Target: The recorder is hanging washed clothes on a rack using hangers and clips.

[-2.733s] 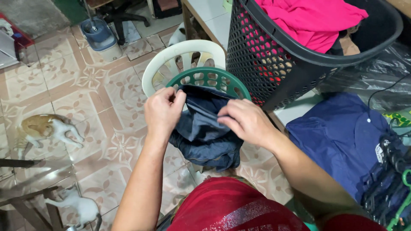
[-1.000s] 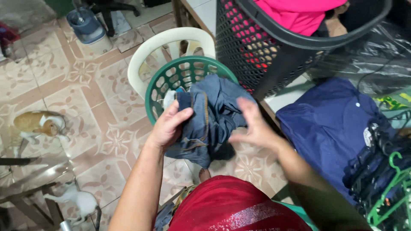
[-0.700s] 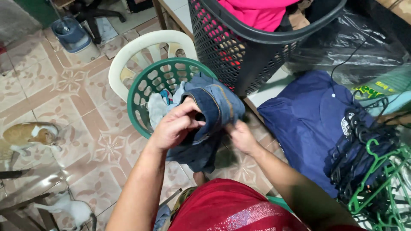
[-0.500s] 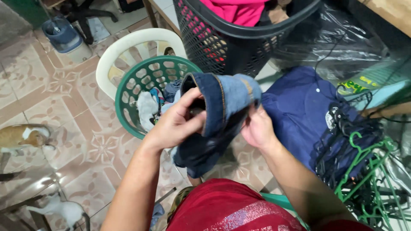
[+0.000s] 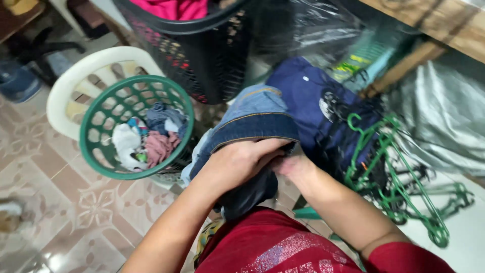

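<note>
Green plastic basket (image 5: 96, 151) of small clothes at left; centre, left hand (image 5: 237, 162) closed over folded blue denim garment (image 5: 252, 119), right hand (image 5: 292, 164) gripping beneath it; right, navy shirt (image 5: 303, 96) with round white emblem and green hangers (image 5: 389, 172).

Round white printed label (image 5: 329, 102) on navy shirt (image 5: 298, 86)

Left hand (image 5: 237, 161) fingers curled closed, right hand (image 5: 293, 166) tucked beside it, forearms converging
</note>
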